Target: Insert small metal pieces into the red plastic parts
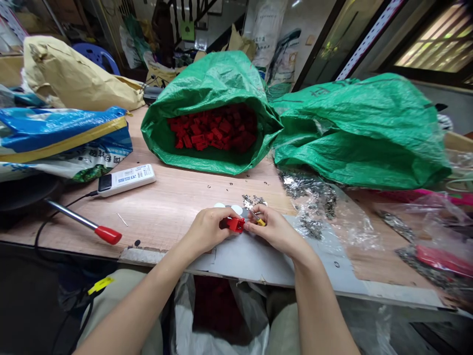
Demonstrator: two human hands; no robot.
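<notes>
Between the fingers of my left hand [209, 228] is a small red plastic part [235, 225], its open end facing right. My right hand [271, 228] is closed around a small tool with a yellow piece [261, 222] and a thin shaft; its fingertips are close to the red part. Whether they touch it is unclear. Just behind the hands lie small metal pieces [254, 201] and a white round piece [237, 210]. Under the hands is a grey sheet [254, 259] at the table's front edge.
A green sack [218, 74] holds many red parts [216, 129]; another green sack [369, 133] lies right. Clear bags with metal pieces [314, 224] lie beside them. At left are a white device [127, 180], a red-tipped lever [108, 235] and a blue bag [62, 133].
</notes>
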